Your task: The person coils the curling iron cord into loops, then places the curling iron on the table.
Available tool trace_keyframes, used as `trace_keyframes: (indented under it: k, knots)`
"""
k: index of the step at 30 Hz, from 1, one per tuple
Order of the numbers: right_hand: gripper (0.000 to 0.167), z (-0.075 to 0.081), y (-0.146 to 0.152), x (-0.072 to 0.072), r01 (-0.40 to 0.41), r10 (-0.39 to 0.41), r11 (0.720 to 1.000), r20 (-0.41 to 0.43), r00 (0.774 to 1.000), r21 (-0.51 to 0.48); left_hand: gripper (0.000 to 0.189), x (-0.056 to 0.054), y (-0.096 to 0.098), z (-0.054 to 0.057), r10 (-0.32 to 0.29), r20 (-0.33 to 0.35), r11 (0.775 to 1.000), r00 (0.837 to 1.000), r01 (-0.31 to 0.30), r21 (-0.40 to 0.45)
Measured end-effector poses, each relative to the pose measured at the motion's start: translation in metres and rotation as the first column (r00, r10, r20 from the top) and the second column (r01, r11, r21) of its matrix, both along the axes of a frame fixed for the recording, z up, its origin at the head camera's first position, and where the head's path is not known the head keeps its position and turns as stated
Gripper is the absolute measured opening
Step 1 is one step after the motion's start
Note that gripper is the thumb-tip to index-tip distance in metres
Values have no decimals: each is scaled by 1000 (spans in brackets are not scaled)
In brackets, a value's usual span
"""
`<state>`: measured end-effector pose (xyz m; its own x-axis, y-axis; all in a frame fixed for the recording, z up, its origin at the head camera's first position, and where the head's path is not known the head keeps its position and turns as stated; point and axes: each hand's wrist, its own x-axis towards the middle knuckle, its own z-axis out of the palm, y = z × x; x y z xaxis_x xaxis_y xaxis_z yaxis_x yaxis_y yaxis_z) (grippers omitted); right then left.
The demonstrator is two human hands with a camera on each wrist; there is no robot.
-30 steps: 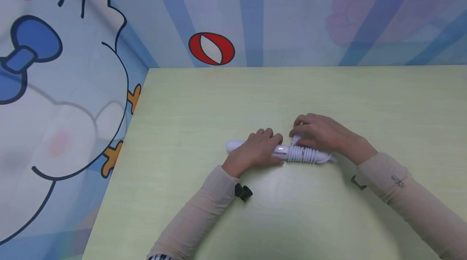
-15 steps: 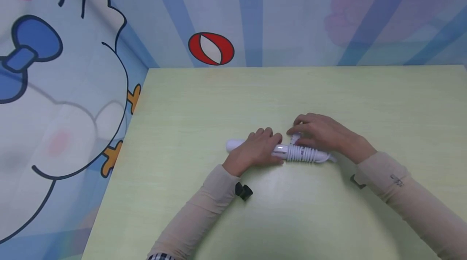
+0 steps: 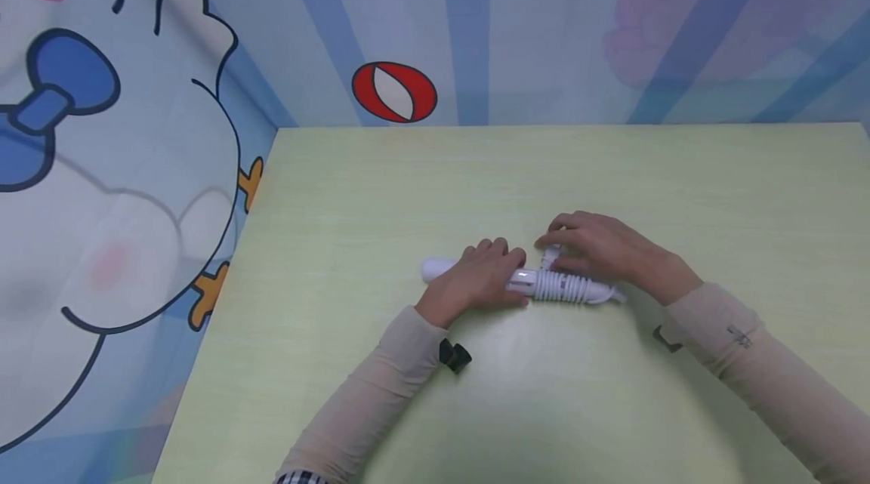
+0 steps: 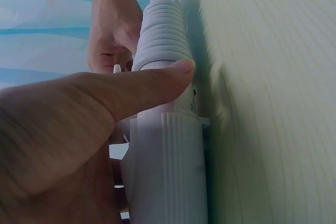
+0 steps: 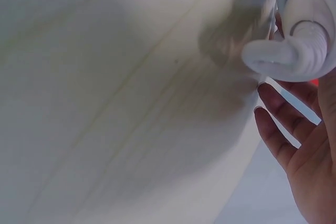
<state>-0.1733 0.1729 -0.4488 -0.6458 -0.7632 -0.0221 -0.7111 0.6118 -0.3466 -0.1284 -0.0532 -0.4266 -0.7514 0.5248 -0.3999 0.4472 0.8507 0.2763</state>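
Note:
A white hair-styling iron [image 3: 436, 269] lies on the table, with its white cord [image 3: 571, 288] wound in tight coils round the handle. My left hand [image 3: 476, 278] grips the iron's middle from above. In the left wrist view, the left thumb [image 4: 149, 85] lies across the iron [image 4: 173, 177] just below the coils [image 4: 164, 32]. My right hand [image 3: 601, 248] pinches a white plug-like end [image 3: 550, 254] of the cord beside the coils. In the right wrist view, the cord's looped outlet [image 5: 310, 51] hides part of the right hand [image 5: 315, 163], and the pinch is out of sight.
The pale wood-grain table [image 3: 367, 197] extends round both hands. Behind it stands a blue striped wall [image 3: 530, 31] with a printed red-and-white ball. At the left is a wall with a large cartoon figure [image 3: 149, 242]. A small black device [image 3: 454, 356] sits at the left wrist.
Almost nothing differs. The right fingers have shifted very slightly to the left with the plug-like end; the left hand and the iron stay where they were.

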Motion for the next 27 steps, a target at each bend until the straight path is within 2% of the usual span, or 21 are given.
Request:
trace_keyframes:
  k: [6,17,27]
  knots:
    - [40,1,1,0,12,-12,1000,11,1000,15,51,0,-1,0,-1,-3,1000,1000,1,3]
    - [43,1,2,-2,39,-40,999,42,998,35,75,0,0,1,37,28,999,999,-38,24]
    - [46,0,5,-1,81,-84,996,62,995,46,89,-1,-2,2,58,2,998,998,-58,21]
